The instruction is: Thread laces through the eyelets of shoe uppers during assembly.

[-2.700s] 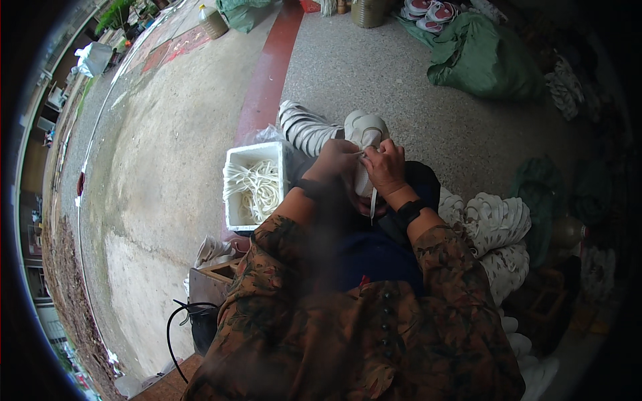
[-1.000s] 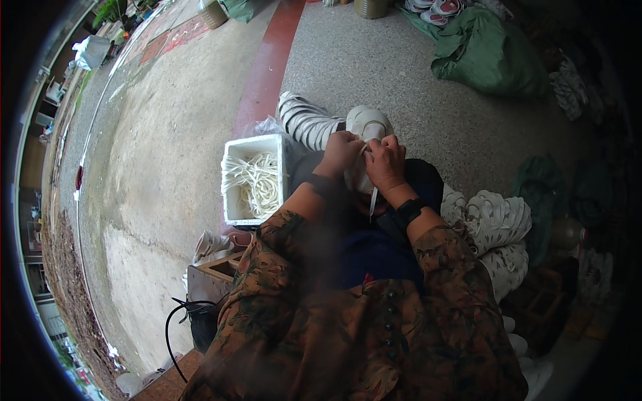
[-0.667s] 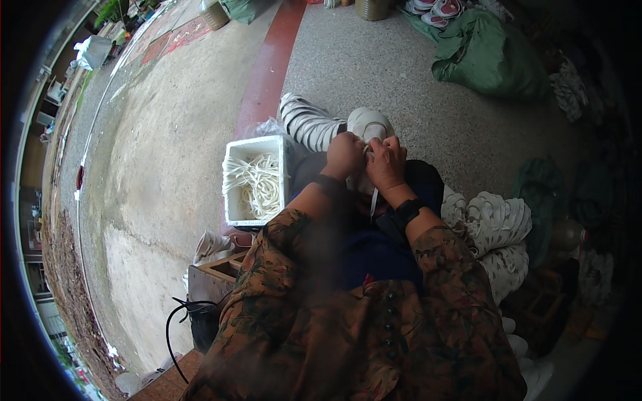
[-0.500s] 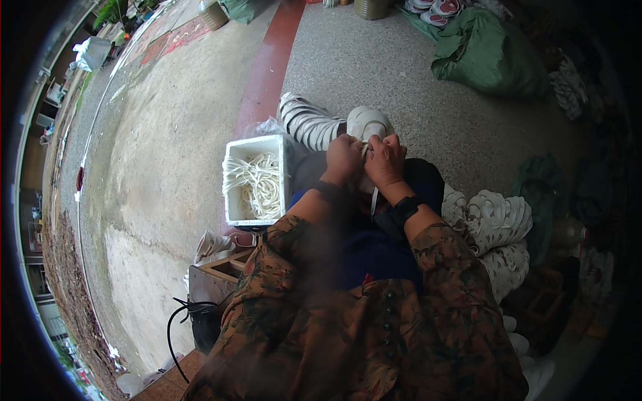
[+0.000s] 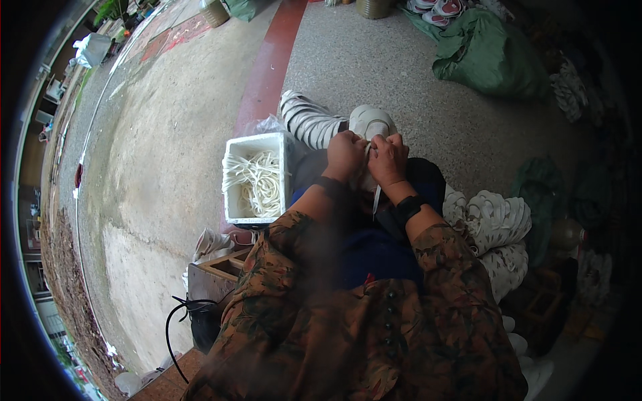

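A white shoe [image 5: 372, 121] rests over my lap with its rounded toe pointing away from me. Both hands meet at its lacing, behind the toe. My left hand [image 5: 345, 158] is closed, its fingertips pinching at the shoelace on the left side. On the other side, my right hand [image 5: 388, 162] has bent fingers pressed together on the lace, close to the left thumb. A loose end of the pale shoelace [image 5: 376, 199] hangs below the right hand. My fingers hide most of the lacing and the eyelets.
A white foam box [image 5: 229, 194] of loose white laces [image 5: 262, 184] stands at my left. Nested white shoes [image 5: 309, 121] lie ahead, and more stacks of patterned shoes [image 5: 498, 224] at my right. A green sack [image 5: 491, 57] sits far right; a wooden box [image 5: 214, 281] is near left.
Both hands stay at the lacing, with small finger shifts. The right hand has moved slightly to the right, and the hanging lace end has swung a little. The shoe has barely moved.
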The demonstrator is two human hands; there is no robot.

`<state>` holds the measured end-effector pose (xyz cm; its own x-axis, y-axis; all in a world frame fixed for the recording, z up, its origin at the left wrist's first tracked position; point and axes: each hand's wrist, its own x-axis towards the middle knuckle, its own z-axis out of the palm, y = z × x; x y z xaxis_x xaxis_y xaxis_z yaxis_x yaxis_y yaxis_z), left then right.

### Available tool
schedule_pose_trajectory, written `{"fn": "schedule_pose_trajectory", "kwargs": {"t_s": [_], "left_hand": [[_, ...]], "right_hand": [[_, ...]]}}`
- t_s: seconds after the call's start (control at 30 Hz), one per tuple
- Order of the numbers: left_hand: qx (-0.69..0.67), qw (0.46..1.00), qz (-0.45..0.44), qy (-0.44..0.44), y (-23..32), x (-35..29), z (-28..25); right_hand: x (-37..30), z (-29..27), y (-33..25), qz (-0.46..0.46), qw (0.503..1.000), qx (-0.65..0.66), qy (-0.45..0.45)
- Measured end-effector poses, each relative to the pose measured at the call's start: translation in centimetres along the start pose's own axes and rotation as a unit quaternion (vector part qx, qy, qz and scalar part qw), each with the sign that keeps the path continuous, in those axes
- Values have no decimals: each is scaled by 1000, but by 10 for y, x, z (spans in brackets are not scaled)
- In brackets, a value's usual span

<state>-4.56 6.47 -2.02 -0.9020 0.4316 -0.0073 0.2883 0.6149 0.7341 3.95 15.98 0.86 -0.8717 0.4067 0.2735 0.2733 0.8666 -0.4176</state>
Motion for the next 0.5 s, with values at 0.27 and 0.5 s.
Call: {"fn": "schedule_pose_trajectory", "kwargs": {"t_s": [0.27, 0.5], "left_hand": [[199, 955, 216, -43, 0, -5, -4], [194, 964, 154, -93, 33, -9, -19]], "right_hand": [[-2, 0, 10, -43, 999, 18, 18], [-6, -3, 14, -39, 999, 21, 2]]}}
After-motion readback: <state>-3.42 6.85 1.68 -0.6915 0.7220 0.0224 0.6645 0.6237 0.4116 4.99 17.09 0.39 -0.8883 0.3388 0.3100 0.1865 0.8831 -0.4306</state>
